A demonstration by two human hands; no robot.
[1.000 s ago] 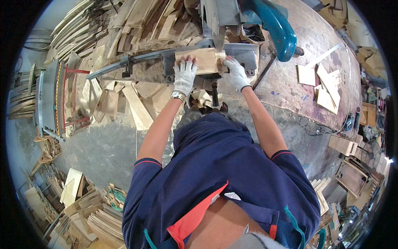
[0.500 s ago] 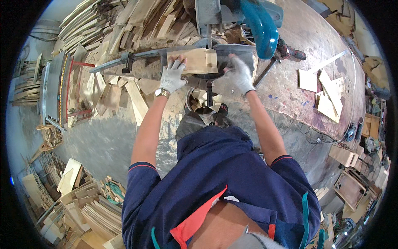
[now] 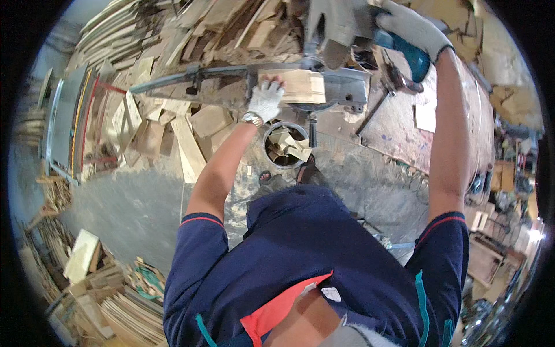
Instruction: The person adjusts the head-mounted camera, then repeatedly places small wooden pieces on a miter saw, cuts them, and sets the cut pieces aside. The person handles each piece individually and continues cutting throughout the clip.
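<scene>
My left hand [image 3: 266, 99], in a white glove with bare fingertips and a watch at the wrist, lies with spread fingers on the left end of a pale wooden board [image 3: 300, 88]. The board rests on the grey metal table of a miter saw [image 3: 350, 87]. Up at the top right, my gloved right hand [image 3: 413, 28] is closed around the teal saw handle [image 3: 415, 59]; its fingertips are partly hidden. The grey saw head [image 3: 338, 32] is raised above the board and blurred.
Below the saw stands a round bucket [image 3: 267, 153] with wood offcuts. Stacked planks [image 3: 248, 29] lie behind, loose pieces [image 3: 189, 147] at the left. A power tool [image 3: 402, 81] and a pale panel [image 3: 425, 117] lie right of the saw.
My right hand has gone from beside the board up to the saw handle and taken hold of it. My left hand stays on the board. The view has shifted slightly.
</scene>
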